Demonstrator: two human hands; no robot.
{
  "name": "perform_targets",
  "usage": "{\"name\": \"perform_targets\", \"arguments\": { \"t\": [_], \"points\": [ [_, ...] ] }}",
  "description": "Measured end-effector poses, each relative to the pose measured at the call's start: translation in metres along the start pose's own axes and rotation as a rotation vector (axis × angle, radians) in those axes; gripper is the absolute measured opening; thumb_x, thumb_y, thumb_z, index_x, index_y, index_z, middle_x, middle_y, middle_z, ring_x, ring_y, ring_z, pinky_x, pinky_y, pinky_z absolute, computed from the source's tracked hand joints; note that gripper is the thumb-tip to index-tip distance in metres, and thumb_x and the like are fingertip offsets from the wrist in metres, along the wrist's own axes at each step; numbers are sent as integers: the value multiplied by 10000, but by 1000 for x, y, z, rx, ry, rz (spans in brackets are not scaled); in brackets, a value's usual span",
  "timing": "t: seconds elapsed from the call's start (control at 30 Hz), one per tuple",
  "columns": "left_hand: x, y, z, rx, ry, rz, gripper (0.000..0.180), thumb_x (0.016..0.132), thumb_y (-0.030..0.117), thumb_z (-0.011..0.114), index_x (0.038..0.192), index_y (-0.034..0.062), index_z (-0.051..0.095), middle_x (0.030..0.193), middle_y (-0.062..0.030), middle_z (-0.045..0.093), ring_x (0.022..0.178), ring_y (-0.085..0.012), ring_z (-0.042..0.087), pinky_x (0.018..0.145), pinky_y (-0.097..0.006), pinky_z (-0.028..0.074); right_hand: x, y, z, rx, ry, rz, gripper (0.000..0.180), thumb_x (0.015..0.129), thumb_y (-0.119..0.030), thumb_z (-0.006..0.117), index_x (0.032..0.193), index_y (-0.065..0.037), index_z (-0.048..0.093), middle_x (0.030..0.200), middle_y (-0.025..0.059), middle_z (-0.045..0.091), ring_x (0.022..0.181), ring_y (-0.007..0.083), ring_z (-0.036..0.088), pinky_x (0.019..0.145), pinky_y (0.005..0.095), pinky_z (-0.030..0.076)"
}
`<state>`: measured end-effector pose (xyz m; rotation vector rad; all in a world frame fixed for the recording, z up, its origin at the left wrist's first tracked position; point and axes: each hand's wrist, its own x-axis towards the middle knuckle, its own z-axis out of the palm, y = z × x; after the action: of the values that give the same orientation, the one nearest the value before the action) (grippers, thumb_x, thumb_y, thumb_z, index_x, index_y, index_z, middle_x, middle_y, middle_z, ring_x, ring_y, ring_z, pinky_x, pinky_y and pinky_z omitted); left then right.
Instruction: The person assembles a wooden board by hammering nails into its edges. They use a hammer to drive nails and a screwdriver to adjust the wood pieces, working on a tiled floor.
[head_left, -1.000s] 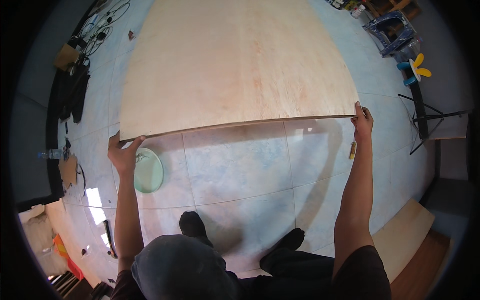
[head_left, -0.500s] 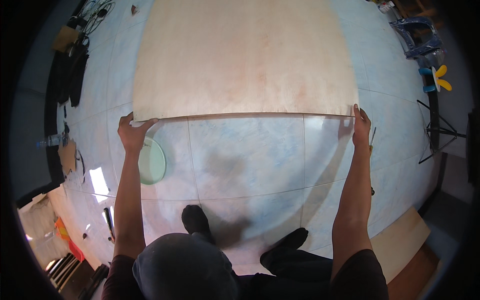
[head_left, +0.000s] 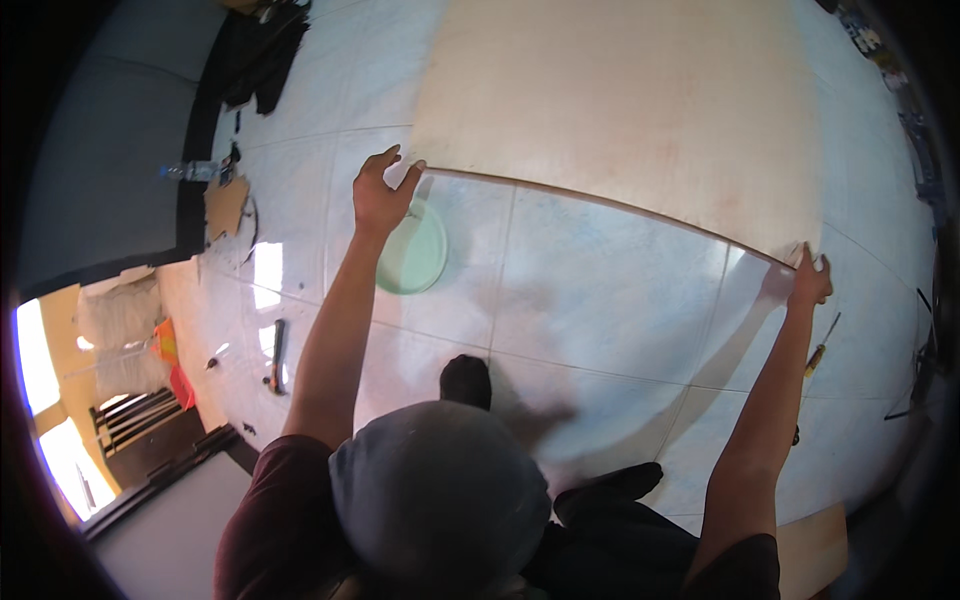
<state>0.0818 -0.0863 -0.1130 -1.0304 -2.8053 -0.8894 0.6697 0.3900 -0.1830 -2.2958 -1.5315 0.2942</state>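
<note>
A large pale plywood sheet (head_left: 620, 110) lies before me, its near edge slanting down to the right. At its near left corner is my left hand (head_left: 382, 195): the thumb tip touches the corner, the fingers are spread apart, and floor shows in the gap between. My right hand (head_left: 808, 282) is around the near right corner, thumb along the sheet and fingers at its outer side. What its fingers do beneath the sheet is hidden. A pale green round basin (head_left: 415, 255) sits on the floor beside my left forearm.
A screwdriver (head_left: 821, 347) lies right of my right forearm. A hammer-like tool (head_left: 276, 355) is on the tiles at left, with a cardboard piece (head_left: 227, 208) and a plastic bottle (head_left: 190, 171) farther off. Another board (head_left: 812, 552) lies at the lower right.
My view has turned, so the sheet's near edge now slants. My left thumb has drawn back along the edge to the corner. My right hand stays at its corner.
</note>
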Motion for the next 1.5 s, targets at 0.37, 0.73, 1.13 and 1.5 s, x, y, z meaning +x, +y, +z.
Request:
{"name": "perform_targets", "arguments": {
  "t": [0.37,0.73,1.13,1.5],
  "points": [
    [-96,-10,5,256,-30,26,201,923,225,787,1088,110,787,1090,-66,758,1065,-303,689,916,-462,480,-103,-125,-11,383,30,-742,412,925,-320,843,1249,-83,749,1249,205,677,1177,365,629,1053,458,511],
    [-87,-30,29,200,-44,-95,133,914,213,783,962,91,759,946,-103,776,885,-334,735,810,-482,530,-151,-147,-72,228,-232,-1220,390,917,-224,826,1258,-80,706,1338,156,648,1259,356,607,1084,468,486],
    [-86,56,17,-124,37,81,118,971,153,766,1047,66,790,1015,-98,822,970,-251,790,908,-347,592,-198,-85,-179,-269,-614,-1523,656,955,-166,770,1558,-104,519,1590,174,528,1468,394,492,1234,498,388],
    [-57,95,59,-508,-36,106,100,984,67,767,1044,-10,747,915,-83,783,858,-145,724,787,-306,585,-355,-147,6,-247,-511,-1436,760,998,-170,606,1662,39,304,1764,220,259,1633,362,269,1316,563,260]
  ]
}}
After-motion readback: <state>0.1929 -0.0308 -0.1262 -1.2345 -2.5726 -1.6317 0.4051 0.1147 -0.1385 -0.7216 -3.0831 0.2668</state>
